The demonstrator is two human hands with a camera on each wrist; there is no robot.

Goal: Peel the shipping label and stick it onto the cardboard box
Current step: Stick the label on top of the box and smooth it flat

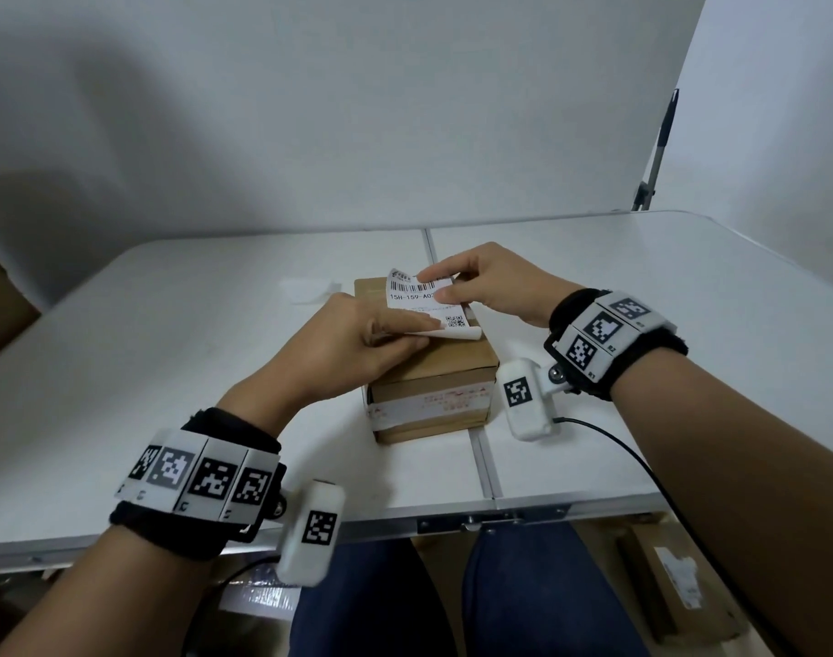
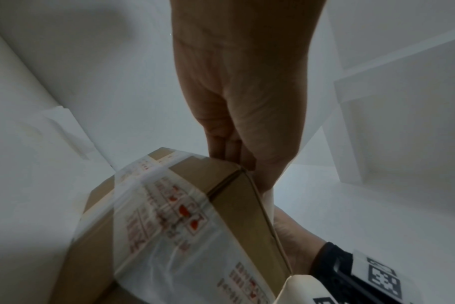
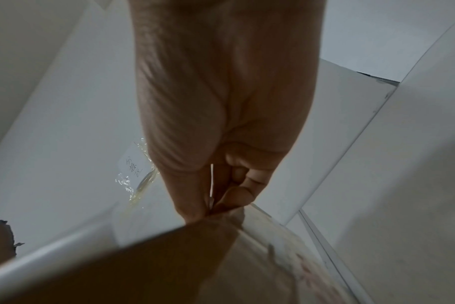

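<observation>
Both wrist cameras nearest, I pinch the label point(image 1: 421, 301) over the box point(image 1: 433, 372), left hand point(image 1: 353, 343) at 7 o'clock, right hand point(image 1: 490, 286) at 2; next, I judge, smoothing it flat.

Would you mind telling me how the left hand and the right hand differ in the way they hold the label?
The left hand pinches the label's near edge, which curls up off the box; the right hand pinches its far end by the barcode. The left hand lies over the box top; the right hand reaches in from the box's right side. Both grip the same label above the box.
</observation>
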